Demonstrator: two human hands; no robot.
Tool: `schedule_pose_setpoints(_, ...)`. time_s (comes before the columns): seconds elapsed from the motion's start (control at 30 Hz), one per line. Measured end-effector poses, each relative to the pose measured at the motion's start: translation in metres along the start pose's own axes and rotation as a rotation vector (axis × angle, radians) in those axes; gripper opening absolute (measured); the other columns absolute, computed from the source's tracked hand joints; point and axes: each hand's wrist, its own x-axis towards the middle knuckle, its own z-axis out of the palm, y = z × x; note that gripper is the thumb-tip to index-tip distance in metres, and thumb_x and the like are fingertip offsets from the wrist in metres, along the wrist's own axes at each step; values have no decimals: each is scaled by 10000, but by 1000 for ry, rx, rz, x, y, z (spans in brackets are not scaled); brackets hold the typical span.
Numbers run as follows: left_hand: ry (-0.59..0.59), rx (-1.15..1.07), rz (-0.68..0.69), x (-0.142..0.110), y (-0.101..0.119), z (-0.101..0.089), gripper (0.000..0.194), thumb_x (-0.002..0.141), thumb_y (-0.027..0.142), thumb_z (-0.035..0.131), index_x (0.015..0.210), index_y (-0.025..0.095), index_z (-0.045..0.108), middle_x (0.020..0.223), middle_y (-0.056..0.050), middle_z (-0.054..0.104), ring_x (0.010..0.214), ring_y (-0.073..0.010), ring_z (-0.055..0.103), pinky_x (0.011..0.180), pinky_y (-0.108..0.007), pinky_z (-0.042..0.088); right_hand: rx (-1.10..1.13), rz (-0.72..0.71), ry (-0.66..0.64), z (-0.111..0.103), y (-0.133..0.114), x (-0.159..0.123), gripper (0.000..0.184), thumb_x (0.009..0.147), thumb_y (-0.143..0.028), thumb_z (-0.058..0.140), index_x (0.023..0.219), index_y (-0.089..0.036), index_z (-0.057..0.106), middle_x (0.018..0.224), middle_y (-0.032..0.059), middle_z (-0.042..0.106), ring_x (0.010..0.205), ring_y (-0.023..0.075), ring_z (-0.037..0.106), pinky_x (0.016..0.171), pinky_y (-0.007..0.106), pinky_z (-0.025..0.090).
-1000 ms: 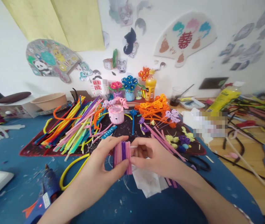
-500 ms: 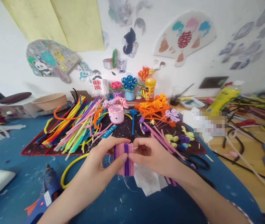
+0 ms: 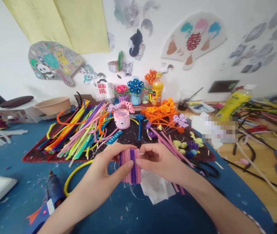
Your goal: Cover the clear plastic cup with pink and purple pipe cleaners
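Observation:
A small piece of pink and purple pipe cleaners (image 3: 134,175), set side by side in upright stripes, is held up over the blue table. My left hand (image 3: 104,164) is closed on it, thumb across the front and fingers mostly hidden behind. At its upper right edge, my right hand (image 3: 164,159) pinches with thumb and index finger. A thin pale bit shows by those fingertips; what it is I cannot make out. Just beyond stands a pink pipe-cleaner pot (image 3: 122,120) with dot eyes. A glue gun (image 3: 52,191) with a lit red light lies left of my left forearm.
Loose pipe cleaners (image 3: 82,133) cover the dark mat's left side. Orange pipe-cleaner flowers (image 3: 160,112) lie at right, near an orange drink bottle (image 3: 157,89). Black-handled scissors (image 3: 208,170) sit beyond my right forearm. White paper (image 3: 154,188) lies below my right hand.
Both hands keep hold of the striped piece in nearly the same place. The right thumb and the piece have shifted very slightly to the right.

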Motion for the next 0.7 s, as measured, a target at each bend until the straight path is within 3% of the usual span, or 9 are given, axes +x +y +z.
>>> schedule_pose_setpoints(0.33,22,14,3,1,1,1,211,868,301,628,1062,261,700,1036,-3,728,981,-194,674,879,-325,515,-44,6,29,2,-1,1,384,789,-499,774,734,-159,603,647,-57,483,593,91,400,545,232,303)
schedule_pose_setpoints(0.7,2,-10,-69,3,6,1,241,838,330,664,1045,220,716,1004,-16,732,953,-209,665,867,-337,487,-35,-2,18,1,-2,0,366,804,-467,765,727,-151,598,657,-46,496,617,96,410,548,228,311)
